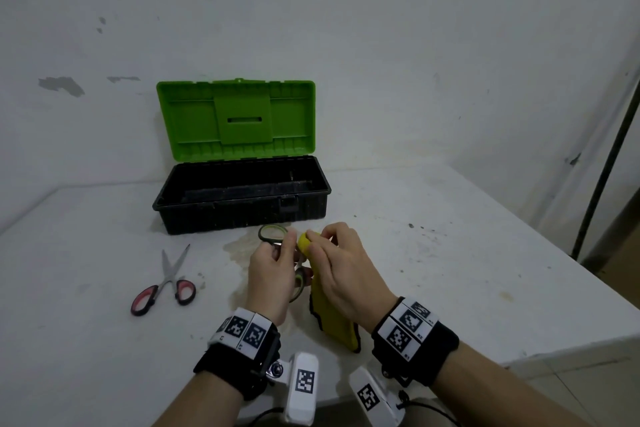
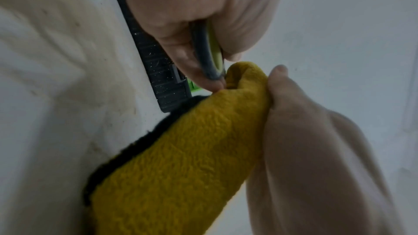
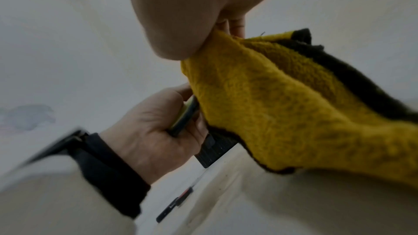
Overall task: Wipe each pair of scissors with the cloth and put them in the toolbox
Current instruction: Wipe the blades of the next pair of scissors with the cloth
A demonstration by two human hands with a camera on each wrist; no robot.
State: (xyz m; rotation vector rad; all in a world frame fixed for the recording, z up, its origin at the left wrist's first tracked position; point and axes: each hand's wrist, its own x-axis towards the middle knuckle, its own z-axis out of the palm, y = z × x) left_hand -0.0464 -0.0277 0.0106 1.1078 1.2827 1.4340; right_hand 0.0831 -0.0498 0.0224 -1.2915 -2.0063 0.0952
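Note:
My left hand (image 1: 277,260) grips green-handled scissors (image 1: 272,232) by their handles (image 2: 209,51), just in front of the toolbox. My right hand (image 1: 332,253) pinches a yellow cloth (image 1: 334,315) with a black edge, bunched against the scissors where the blades are; the blades are hidden by the cloth (image 2: 181,158) and fingers. In the right wrist view the cloth (image 3: 282,110) hangs from my right fingers beside the left hand (image 3: 153,131). A second pair of scissors (image 1: 166,282) with red-and-black handles lies open on the table to the left. The toolbox (image 1: 242,198) has a black base and a raised green lid (image 1: 237,120).
The white table (image 1: 450,270) carries stains and dark specks, and its right edge drops off at the right. The toolbox stands against a white wall. A dark pole (image 1: 606,156) leans at the far right.

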